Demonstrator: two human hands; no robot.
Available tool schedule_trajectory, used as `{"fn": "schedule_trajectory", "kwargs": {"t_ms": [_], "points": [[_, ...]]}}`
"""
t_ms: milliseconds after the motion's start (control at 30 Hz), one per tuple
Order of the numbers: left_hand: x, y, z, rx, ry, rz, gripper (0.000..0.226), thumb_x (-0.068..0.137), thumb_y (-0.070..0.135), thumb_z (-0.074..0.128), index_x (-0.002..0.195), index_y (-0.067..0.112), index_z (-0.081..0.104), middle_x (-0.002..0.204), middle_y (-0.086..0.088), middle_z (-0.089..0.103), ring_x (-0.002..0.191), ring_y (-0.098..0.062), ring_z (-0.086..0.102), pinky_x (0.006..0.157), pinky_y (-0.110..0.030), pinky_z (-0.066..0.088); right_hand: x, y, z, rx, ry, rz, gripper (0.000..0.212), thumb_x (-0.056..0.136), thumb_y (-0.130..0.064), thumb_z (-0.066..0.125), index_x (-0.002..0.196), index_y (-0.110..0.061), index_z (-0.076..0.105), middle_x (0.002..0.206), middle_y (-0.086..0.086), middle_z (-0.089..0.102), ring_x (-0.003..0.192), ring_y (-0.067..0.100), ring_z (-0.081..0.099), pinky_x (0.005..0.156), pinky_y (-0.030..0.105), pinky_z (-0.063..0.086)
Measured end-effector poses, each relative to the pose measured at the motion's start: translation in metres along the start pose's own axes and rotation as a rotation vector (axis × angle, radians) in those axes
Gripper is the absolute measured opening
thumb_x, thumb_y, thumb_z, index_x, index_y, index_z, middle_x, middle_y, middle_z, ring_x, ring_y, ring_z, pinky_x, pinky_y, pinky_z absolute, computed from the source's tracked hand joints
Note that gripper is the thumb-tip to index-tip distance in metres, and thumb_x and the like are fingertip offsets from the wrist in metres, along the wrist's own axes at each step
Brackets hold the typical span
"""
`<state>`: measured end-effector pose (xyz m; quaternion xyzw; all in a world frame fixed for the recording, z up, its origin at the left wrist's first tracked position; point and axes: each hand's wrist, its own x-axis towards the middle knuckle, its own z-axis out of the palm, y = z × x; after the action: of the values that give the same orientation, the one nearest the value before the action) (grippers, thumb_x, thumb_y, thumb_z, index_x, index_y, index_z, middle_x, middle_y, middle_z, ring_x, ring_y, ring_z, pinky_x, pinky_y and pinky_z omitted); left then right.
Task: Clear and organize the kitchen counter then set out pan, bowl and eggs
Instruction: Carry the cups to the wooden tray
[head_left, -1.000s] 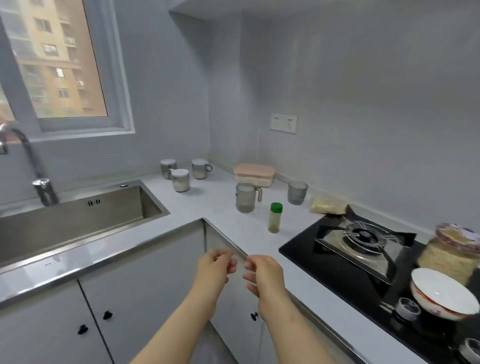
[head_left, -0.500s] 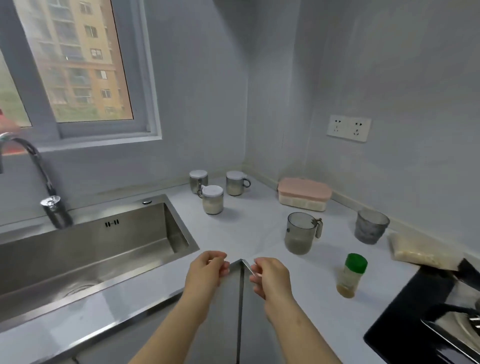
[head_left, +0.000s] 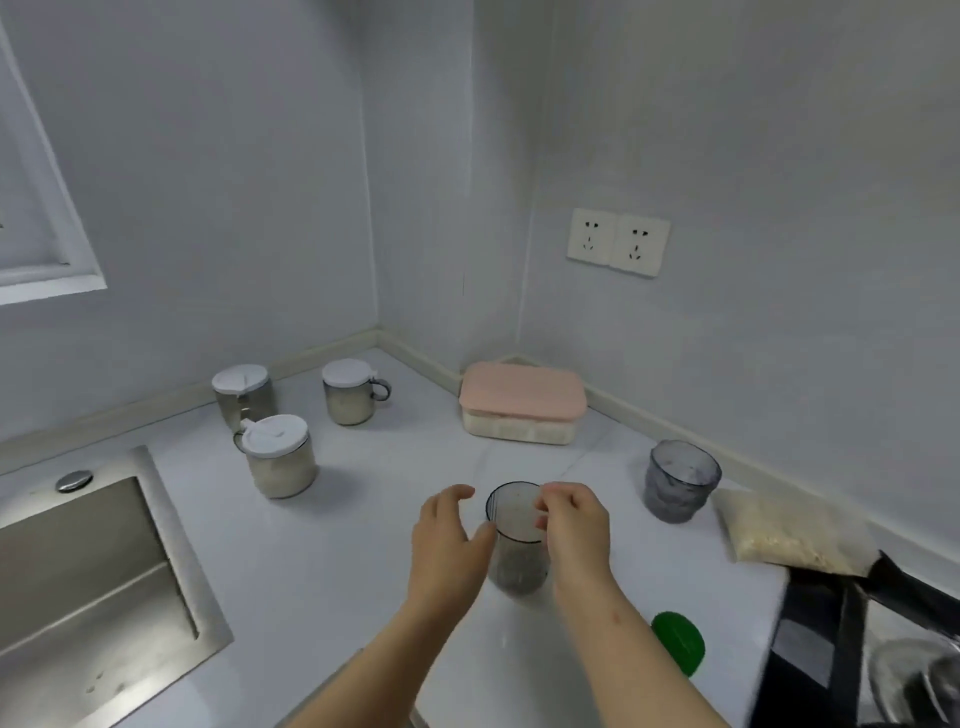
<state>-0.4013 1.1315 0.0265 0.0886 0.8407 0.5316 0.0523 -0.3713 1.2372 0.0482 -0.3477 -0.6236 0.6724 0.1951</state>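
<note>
Grey cup upright on counter, between my hands. Left hand open, curved beside cup wall, probably to steady it. Right hand curled at rim; actual grip hidden, cannot tell. Likely clearing it away next.

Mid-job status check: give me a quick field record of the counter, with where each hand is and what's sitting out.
left hand: open, curved beside the clear cup's left side
right hand: fingers curled at the cup's right rim; grip unclear
clear cup: upright, between both hands
lidded jars: three, back left near the sink
pink-lidded box: corner
grey tumbler: right of cup, apart
grain bag: by the stove
green-capped bottle: right of the right forearm
pan, bowl, eggs: not in view
</note>
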Motion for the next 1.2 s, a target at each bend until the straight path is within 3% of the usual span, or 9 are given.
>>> {"fn": "schedule_trajectory", "kwargs": {"t_ms": [100,200,367,500,600,700,833,1000,1200], "points": [[0.018,0.003,0.028,0.16,-0.104,0.084,0.074,0.079,0.032,0.067,0.142,0.025,0.028,0.15,-0.001,0.015,0.137,-0.023,0.021,0.106,-0.03,0.028,0.016,-0.004,-0.008,0.031,0.055,-0.009,0.02,0.089,-0.005,0.048,0.077,-0.018,0.057,0.082,0.003,0.06,0.075,0.019,0.053,0.068,0.029,0.043],[0.03,0.001,0.043,0.315,-0.222,0.106,0.094,0.072,0.044,0.071,0.146,0.028,0.015,0.152,-0.002,0.008,0.138,-0.025,0.021,0.107,-0.035,0.032,0.026,-0.009,-0.017,0.041,0.073,-0.003,0.02,0.089,-0.003,0.047,0.078,-0.017,0.057,0.078,0.002,0.059,0.069,0.017,0.052,0.062,0.025,0.042],[0.059,-0.008,0.042,0.224,-0.357,0.09,0.101,0.07,0.028,0.077,0.147,0.015,0.012,0.145,-0.002,0.025,0.133,-0.02,0.03,0.107,-0.03,0.032,0.042,-0.016,-0.027,-0.051,0.019,0.013,0.017,0.091,-0.005,0.044,0.086,-0.015,0.056,0.073,-0.001,0.057,0.056,0.013,0.046,0.053,0.021,0.037],[0.085,-0.011,0.027,0.167,-0.488,0.078,0.094,0.064,0.017,0.08,0.14,0.016,0.025,0.133,0.003,0.036,0.116,-0.011,0.038,0.094,-0.023,0.039,0.061,-0.014,-0.029,-0.342,-0.1,-0.024,0.024,0.092,-0.008,0.039,0.104,-0.019,0.057,0.093,-0.001,0.055,0.063,0.009,0.047,0.054,0.018,0.036],[0.102,-0.006,0.017,0.266,-0.558,0.167,0.087,0.069,0.014,0.078,0.139,0.018,0.027,0.13,0.008,0.033,0.123,-0.012,0.034,0.094,-0.019,0.031,0.08,-0.015,-0.032,-0.486,-0.155,-0.048,0.029,0.093,-0.008,0.039,0.115,-0.017,0.055,0.098,-0.002,0.051,0.067,0.006,0.047,0.057,0.016,0.036],[0.118,-0.001,0.014,0.409,-0.542,0.271,0.088,0.071,0.017,0.072,0.144,0.021,0.022,0.155,0.004,0.008,0.142,-0.019,0.014,0.111,-0.026,0.021,0.096,-0.022,-0.043,-0.515,-0.137,-0.034,0.021,0.094,-0.014,0.044,0.11,-0.019,0.056,0.103,-0.001,0.053,0.079,0.014,0.051,0.062,0.02,0.038],[0.122,-0.004,0.029,0.374,-0.509,0.233,0.108,0.054,0.037,0.063,0.147,0.029,0.007,0.156,0.009,-0.012,0.144,-0.022,0.004,0.115,-0.037,0.02,0.116,-0.031,-0.06,-0.518,-0.077,-0.071,0.018,0.094,-0.016,0.047,0.108,-0.016,0.058,0.1,-0.002,0.054,0.087,0.016,0.051,0.07,0.024,0.04],[0.129,0.002,0.053,0.375,-0.237,0.191,0.107,0.067,0.042,0.078,0.148,0.024,0.011,0.154,-0.001,0.014,0.139,-0.024,0.018,0.11,-0.038,0.027,0.137,-0.031,-0.081,-0.793,0.198,-0.205,0.03,0.091,-0.02,0.049,0.119,-0.017,0.058,0.117,0.004,0.052,0.11,0.023,0.047,0.093,0.032,0.041],[0.142,0.005,0.07,0.454,-0.25,0.159,0.104,0.069,0.047,0.075,0.147,0.016,0.014,0.146,-0.003,0.028,0.135,-0.022,0.028,0.106,-0.037,0.035,0.159,-0.016,-0.096,-1.085,0.278,-0.158,0.054,0.089,-0.031,0.052,0.139,-0.024,0.034,0.153,0.008,0.018,0.138,0.03,0.019,0.11,0.039,0.021]]}}
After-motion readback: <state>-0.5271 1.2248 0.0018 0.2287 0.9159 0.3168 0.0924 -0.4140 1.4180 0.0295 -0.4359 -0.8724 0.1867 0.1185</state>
